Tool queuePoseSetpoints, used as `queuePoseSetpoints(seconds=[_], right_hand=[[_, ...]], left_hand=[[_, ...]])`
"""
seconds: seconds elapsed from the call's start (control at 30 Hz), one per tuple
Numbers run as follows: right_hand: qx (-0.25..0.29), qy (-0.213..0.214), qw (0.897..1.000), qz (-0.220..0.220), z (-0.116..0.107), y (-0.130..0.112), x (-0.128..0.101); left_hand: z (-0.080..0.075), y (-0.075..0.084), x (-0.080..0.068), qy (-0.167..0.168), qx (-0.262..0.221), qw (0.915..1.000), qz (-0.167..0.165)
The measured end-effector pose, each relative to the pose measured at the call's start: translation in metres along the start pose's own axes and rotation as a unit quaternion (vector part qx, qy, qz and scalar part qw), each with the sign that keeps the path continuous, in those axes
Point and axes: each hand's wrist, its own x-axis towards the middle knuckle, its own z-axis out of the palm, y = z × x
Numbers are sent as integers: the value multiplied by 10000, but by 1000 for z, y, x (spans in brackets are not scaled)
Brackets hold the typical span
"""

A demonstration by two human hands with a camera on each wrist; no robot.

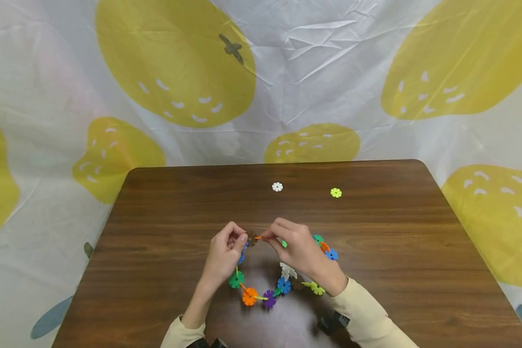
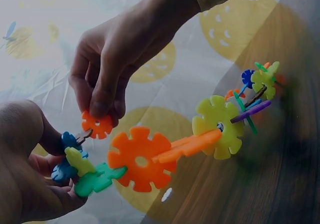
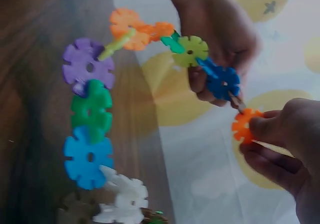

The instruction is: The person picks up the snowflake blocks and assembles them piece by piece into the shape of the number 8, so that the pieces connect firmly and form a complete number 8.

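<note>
- The chain of snowflake discs [image 1: 265, 282] hangs in a loop between both hands, just above the near-middle of the brown table [image 1: 165, 217]; green, orange, purple, blue and white pieces are linked edge to edge.
- Left hand [image 1: 224, 258] has its fingers curled, pinching the chain's end by a blue disc [image 3: 222, 82] and a brown one.
- Right hand [image 1: 300, 251] pinches a small orange disc [image 2: 97, 124] between thumb and fingertips, right up against that brown end piece.
- Further back on the table, well apart from the hands, lie a loose white disc [image 1: 277, 186] and a yellow-green disc [image 1: 336, 193].
- Behind it all is a white cloth with yellow strawberries [image 1: 174, 63].
</note>
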Motion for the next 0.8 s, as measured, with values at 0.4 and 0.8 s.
queuePoseSetpoints(seconds=[0.4,0.8], right_hand=[[261,565,9980,-52,14,-3,-8],[942,1238,9876,-206,23,10,-21]], left_hand=[[3,-1,0,131,-389,9989,-238],[3,2,4,-196,-507,9985,-77]])
